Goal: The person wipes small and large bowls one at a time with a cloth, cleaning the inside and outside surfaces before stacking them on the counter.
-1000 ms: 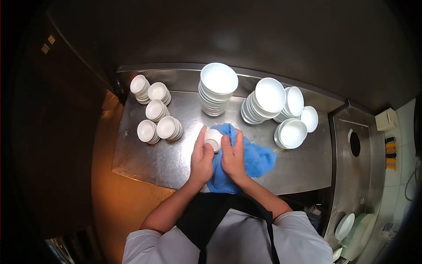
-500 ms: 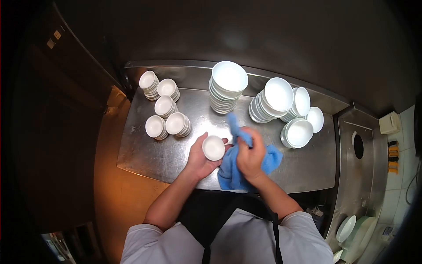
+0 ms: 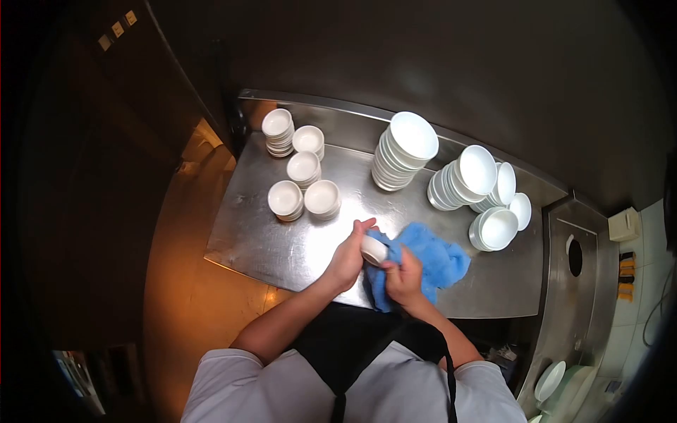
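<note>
A small white bowl [image 3: 374, 250] is tilted on its side between my two hands, above the front of the steel table. My left hand [image 3: 347, 259] is wrapped round its left side. My right hand [image 3: 405, 277] grips a blue cloth [image 3: 431, 255] and presses part of it against the bowl. The rest of the cloth spreads over the table to the right. Stacks of small white bowls [image 3: 303, 167] stand at the left of the table, the nearest a little beyond my left hand.
A tall stack of larger white bowls [image 3: 413, 136] stands at the back middle, with more stacks [image 3: 498, 228] to its right. The steel table [image 3: 243, 233] has a raised back edge. A steel counter with a dark round hole [image 3: 575, 256] adjoins at the right.
The small bowl has turned from facing up to lying on its side. My right hand has brought the cloth against it. The view has shifted, so the table and stacks appear further right.
</note>
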`<state>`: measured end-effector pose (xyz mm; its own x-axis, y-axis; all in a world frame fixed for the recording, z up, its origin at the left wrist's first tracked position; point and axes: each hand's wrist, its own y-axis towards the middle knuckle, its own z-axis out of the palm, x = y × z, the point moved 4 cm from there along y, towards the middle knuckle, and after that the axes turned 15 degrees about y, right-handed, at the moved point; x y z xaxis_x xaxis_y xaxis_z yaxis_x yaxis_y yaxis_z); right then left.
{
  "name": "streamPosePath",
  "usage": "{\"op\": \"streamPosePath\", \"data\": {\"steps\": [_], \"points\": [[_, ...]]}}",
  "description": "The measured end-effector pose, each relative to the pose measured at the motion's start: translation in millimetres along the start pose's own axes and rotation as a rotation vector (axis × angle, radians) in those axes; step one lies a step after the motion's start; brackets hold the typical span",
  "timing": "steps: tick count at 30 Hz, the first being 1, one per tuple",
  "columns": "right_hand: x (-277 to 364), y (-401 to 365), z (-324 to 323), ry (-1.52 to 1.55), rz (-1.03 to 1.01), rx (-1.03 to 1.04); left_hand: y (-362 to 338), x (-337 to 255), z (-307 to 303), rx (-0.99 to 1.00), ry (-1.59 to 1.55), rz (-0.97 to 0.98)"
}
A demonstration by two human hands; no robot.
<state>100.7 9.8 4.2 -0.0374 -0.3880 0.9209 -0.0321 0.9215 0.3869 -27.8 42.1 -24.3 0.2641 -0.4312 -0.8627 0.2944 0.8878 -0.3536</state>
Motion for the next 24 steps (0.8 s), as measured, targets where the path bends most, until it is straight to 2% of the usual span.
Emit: {"op": "streamPosePath", "data": {"steps": [1, 4, 7, 11, 12, 15, 17, 18, 21, 22, 24], "points": [[1, 1, -1, 0.107, 0.064, -0.111, -2, 0, -1, 0.085, 0.056, 0.132], [-10, 7, -16, 0.091, 0.206, -0.36, -19, -12, 5, 0.286, 0.244, 0.232], [-3, 17, -7, 0.341, 0.28, -0.507, -23, -13, 0, 0.423, 0.283, 0.226], [-11, 11, 11, 0.527, 0.484, -0.757, -32, -11, -16, 0.361, 0.33, 0.343], [-7, 10, 15, 0.444, 0.437, -0.709, -40, -17, -18, 0.408, 0.198, 0.2], [5, 1, 28, 0.206, 0.278, -0.596, -43, -16, -26, 0.436, 0.155, 0.2], [15, -7, 45, 0.061, 0.168, -0.545, -43, -18, -33, 0.373, 0.224, 0.217], [18, -9, 49, 0.079, 0.176, -0.5, -42, -19, -36, 0.341, 0.259, 0.228], [46, 2, 79, 0.229, 0.202, -0.443, -35, -15, -48, 0.334, 0.009, 0.1], [44, -5, 77, 0.203, 0.235, -0.298, -36, -21, -49, 0.344, -0.015, 0.066], [43, -9, 83, 0.068, 0.138, -0.263, -35, -20, -49, 0.363, 0.007, 0.096]]}}
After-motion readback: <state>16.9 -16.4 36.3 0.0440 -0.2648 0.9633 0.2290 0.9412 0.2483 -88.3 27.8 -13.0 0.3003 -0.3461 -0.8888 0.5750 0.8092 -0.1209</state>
